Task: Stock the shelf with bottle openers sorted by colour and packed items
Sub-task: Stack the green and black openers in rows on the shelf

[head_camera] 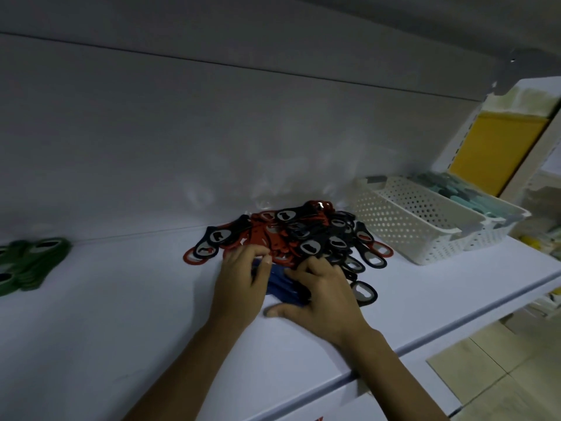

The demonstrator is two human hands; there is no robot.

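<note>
Shelf (127,323): white board. Both forearms reach in over its near edge.
Right hand (321,296): the nearer one. Thumb splayed flat on the board, fingers bent down over the blue openers (280,285), so it looks to be gripping them between fingers and thumb.
Left hand (243,278): just left of the blue ones, fingers curled at the pile's near edge. I can't tell whether they actually pinch anything.
Key relation: the blue openers lie between the two hands, long axis running from far left to near right, mostly under the right palm. That hand is better placed to draw them out towards the near side.
Loose black opener (364,294): flat on the board, just right of the right hand, apart from the heap.
Mixed pile (306,238): red and dark openers tangled together, touching both sets of fingertips on the far side. Likely to snag or drag along as the blue ones come free.
Green openers (30,262): already stacked, well apart at the far left.
White baskets (403,220): far right. The farther one holds pale teal items.
Yellow packet (501,147): upright beyond the baskets.
</note>
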